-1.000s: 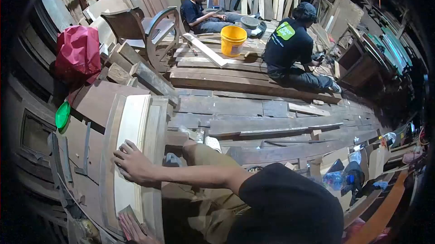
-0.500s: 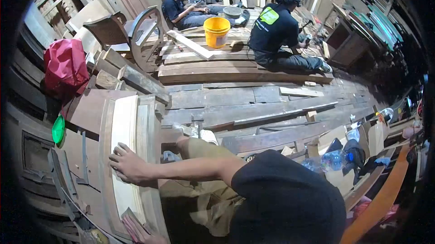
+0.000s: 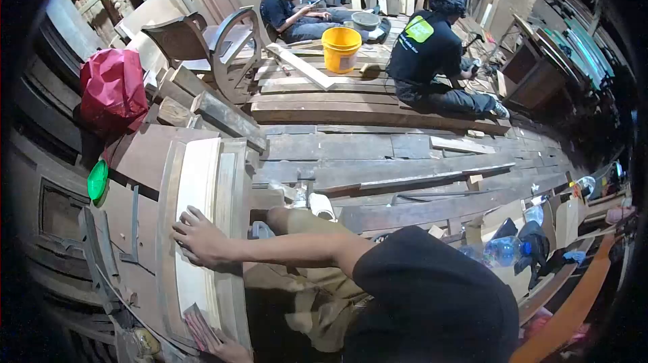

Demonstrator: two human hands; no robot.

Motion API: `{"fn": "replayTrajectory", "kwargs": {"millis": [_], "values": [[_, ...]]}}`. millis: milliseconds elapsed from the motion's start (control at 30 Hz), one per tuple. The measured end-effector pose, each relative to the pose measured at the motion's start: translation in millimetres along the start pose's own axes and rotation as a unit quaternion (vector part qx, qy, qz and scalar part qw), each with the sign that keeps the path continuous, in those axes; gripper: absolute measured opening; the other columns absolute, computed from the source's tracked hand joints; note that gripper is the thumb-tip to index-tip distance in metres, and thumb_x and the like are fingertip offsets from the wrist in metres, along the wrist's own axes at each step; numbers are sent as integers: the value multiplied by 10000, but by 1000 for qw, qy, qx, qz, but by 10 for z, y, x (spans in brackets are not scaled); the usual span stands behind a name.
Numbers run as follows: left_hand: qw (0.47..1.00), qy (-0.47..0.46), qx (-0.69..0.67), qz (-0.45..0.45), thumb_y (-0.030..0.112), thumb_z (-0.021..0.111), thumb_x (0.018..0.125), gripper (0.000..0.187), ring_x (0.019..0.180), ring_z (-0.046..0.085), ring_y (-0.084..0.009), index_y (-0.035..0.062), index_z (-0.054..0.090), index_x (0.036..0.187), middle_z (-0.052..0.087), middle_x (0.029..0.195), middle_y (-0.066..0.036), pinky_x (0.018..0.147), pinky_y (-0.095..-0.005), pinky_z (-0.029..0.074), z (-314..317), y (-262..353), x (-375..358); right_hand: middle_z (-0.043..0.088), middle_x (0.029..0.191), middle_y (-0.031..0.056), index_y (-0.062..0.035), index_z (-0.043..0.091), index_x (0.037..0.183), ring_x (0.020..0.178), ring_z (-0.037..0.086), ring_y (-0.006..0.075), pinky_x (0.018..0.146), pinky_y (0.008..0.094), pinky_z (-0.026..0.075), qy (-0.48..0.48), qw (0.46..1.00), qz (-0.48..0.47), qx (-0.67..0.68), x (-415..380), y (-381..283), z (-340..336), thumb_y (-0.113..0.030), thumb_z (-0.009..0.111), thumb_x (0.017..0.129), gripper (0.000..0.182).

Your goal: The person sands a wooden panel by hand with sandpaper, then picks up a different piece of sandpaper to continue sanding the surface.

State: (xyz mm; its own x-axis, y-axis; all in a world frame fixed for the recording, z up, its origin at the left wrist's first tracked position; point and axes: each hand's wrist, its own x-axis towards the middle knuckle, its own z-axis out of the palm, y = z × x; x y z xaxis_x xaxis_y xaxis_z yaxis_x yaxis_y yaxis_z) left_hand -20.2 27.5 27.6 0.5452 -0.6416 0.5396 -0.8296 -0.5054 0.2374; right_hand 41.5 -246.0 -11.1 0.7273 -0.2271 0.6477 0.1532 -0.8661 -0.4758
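A long pale moulded wooden panel (image 3: 200, 167) lies on a brown board at the left, close to my body. My right hand (image 3: 200, 238) rests palm down on its pale face, fingers spread and holding nothing. Lower down, at the bottom edge of the view, my left hand (image 3: 226, 348) holds a dark, reddish piece of sandpaper (image 3: 196, 324) against the near end of the panel. Part of that hand is cut off by the frame. My black sleeve and khaki trousers fill the lower middle.
Two people sit beyond, one (image 3: 428, 52) on stacked planks (image 3: 317, 115), another (image 3: 297, 12) holding a phone. A yellow bucket (image 3: 341, 49) stands between them. A wooden chair (image 3: 202, 46), a red bag (image 3: 115, 86) and a green lid (image 3: 98, 181) are leftward. Bottles (image 3: 503, 252) lie right.
The view has turned slightly left, so the scene sits farther right. My hands keep about the same places on the panel, with the sandpaper still in my left hand.
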Motion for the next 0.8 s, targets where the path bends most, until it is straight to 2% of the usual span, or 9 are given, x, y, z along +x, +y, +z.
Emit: {"fn": "replayTrajectory", "kwargs": {"millis": [167,200,333,467,567,800], "values": [[1000,12,-12,-7,250,442,1129,458,1396,497,-473,-53,570,1448,599,1449,-256,1210,-561,345,34,77,75,608,1239,164,-13,633,1193,1220,539,357,1200,589,309,14,1000,13,1,-3,16,76,-268,708,823,456],[999,10,26,30,201,427,1130,419,1390,498,-481,-38,587,1435,604,1444,-243,1209,-573,344,16,114,101,607,1249,166,-5,635,1194,1240,538,365,1225,601,286,22,1000,16,6,-7,4,92,-268,719,820,465],[1000,8,21,11,201,429,1131,418,1391,498,-479,-37,586,1436,603,1446,-242,1209,-573,344,98,131,167,616,1262,183,15,648,1201,1246,546,375,1233,601,282,31,999,19,12,-14,9,105,-273,692,842,462],[1000,0,22,3,201,430,1131,417,1392,498,-478,-36,586,1437,601,1449,-240,1210,-573,343,156,135,257,616,1213,200,26,678,1130,1257,534,396,1236,621,252,32,998,38,32,3,19,209,-287,675,842,425],[1000,-6,22,-2,202,431,1131,417,1393,498,-476,-35,586,1437,600,1451,-240,1210,-572,343,183,144,331,620,1200,202,25,689,1098,1267,532,397,1244,622,243,71,997,24,33,-31,27,247,-281,672,839,401],[999,-20,25,-11,202,434,1131,416,1394,498,-474,-33,585,1439,597,1456,-237,1211,-572,342,170,147,470,629,1179,190,18,706,1084,1266,545,385,1262,624,228,48,997,55,35,10,-32,237,-258,661,826,381]]}}
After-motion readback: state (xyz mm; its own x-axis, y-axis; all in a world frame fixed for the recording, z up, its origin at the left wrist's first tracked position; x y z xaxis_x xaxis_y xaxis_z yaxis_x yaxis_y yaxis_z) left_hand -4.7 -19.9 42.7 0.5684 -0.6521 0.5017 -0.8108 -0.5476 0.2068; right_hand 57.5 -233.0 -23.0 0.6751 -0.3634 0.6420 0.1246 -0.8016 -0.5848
